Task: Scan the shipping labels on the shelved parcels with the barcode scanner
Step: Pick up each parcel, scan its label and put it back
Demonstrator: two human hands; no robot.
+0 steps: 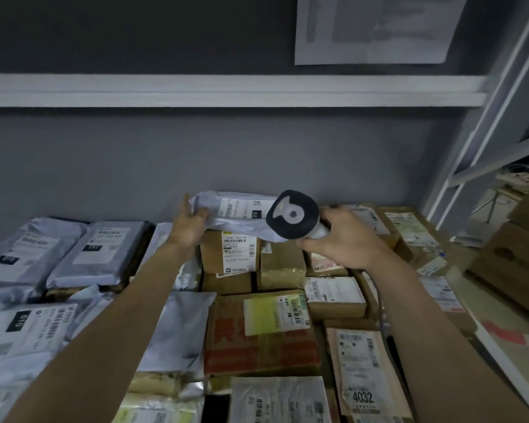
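My left hand [187, 226] has its fingers curled on the end of a white mailer [235, 215], lifting its label [240, 208] clear of the shelved parcels; my right hand [347, 241] grips the barcode scanner [292, 215], head aimed at it

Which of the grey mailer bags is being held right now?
The pale bag at the back, on the boxes: the left hand grips its end; the others lie untouched.

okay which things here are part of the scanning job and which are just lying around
Job: barcode scanner in right hand; white mailer bag held by left hand; labelled parcels on the shelf.
Lying about: paper sheet on wall; side boxes.
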